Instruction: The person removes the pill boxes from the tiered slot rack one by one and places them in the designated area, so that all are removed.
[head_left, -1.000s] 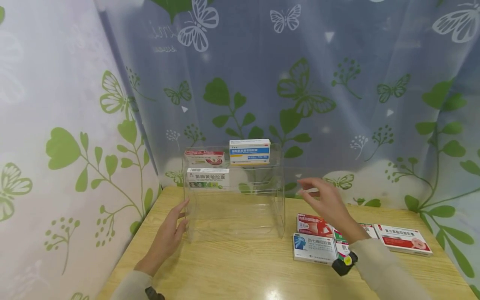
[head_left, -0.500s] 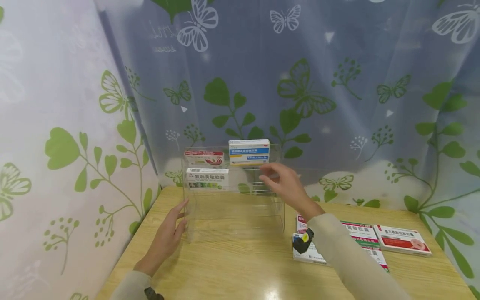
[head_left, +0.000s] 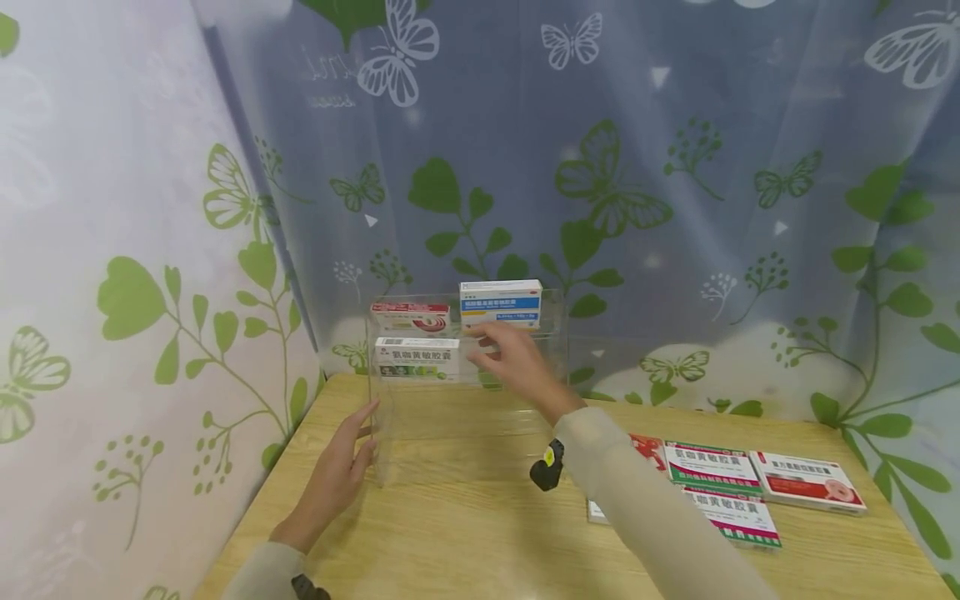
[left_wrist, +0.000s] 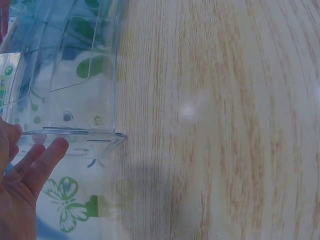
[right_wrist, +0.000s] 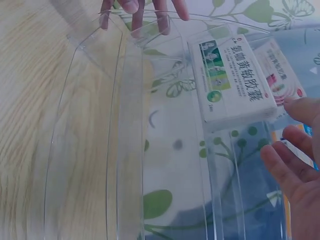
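Observation:
A clear plastic tiered rack [head_left: 450, 435] stands on the table. My left hand [head_left: 333, 475] touches its left side panel with fingers extended, as the left wrist view also shows. On the top tier are a red-and-white medicine box [head_left: 411, 320] and a taller blue-and-white medicine box [head_left: 500, 305]. One tier below, at the left, sits a white-and-green medicine box [head_left: 416, 358]. My right hand [head_left: 517, 367] hovers just right of that box, below the blue-and-white one, its fingers loosely bent and holding nothing. In the right wrist view, a small gap separates the fingers from the white-and-green box [right_wrist: 235, 80].
Several medicine boxes lie flat on the table at the right: two green-and-red ones [head_left: 712, 467], a white-and-red one [head_left: 810, 481], and a red one [head_left: 647, 450] partly behind my right sleeve. Another white box [head_left: 596, 512] is mostly hidden there. A patterned curtain [head_left: 487, 125] hangs behind.
My right hand has moved left from above the loose boxes to the rack's second tier, beside the white-and-green medicine box. My left hand has stayed at the rack's left side.

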